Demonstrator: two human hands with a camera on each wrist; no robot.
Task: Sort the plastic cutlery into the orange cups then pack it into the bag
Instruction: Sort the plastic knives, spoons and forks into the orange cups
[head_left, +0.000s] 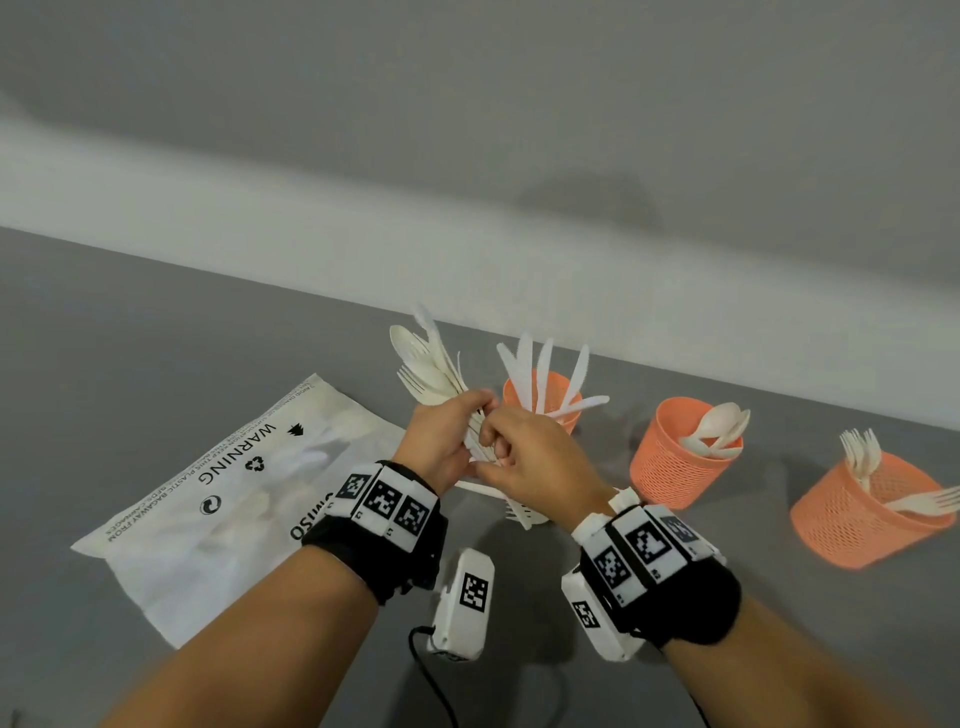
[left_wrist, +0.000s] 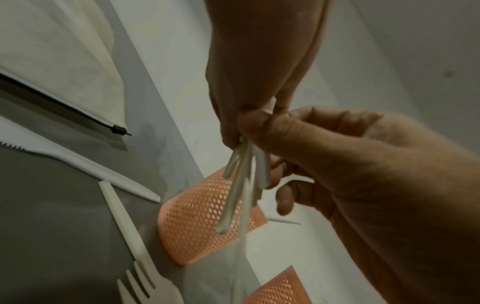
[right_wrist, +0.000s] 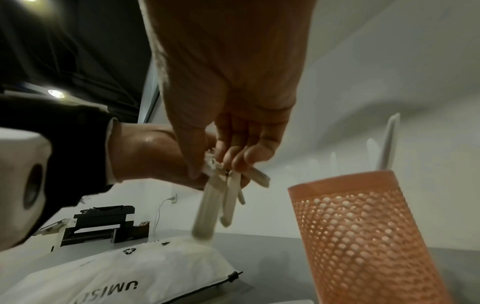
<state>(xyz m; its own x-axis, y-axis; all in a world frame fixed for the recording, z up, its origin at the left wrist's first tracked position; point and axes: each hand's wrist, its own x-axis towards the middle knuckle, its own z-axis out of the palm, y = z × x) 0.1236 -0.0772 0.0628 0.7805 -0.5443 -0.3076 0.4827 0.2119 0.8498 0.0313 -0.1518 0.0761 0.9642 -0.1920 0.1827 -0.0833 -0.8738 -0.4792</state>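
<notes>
My left hand (head_left: 457, 426) grips a fanned bundle of white plastic cutlery (head_left: 428, 364) by the handles, with spoons, forks and a knife pointing up and away. My right hand (head_left: 498, 449) pinches the handles (left_wrist: 241, 185) just below the left fingers (right_wrist: 223, 152). Behind the hands stands an orange mesh cup of knives (head_left: 558, 387). A cup of spoons (head_left: 675, 467) is to its right and a cup of forks (head_left: 857, 525) at far right. The white zip bag (head_left: 223, 499) lies flat on the left.
A loose knife (left_wrist: 91, 164) and fork (left_wrist: 135, 259) lie on the grey table (head_left: 130, 322) under my hands. A white tagged device (head_left: 462, 603) with a black cable sits near the front edge. A pale wall runs along the table's far side.
</notes>
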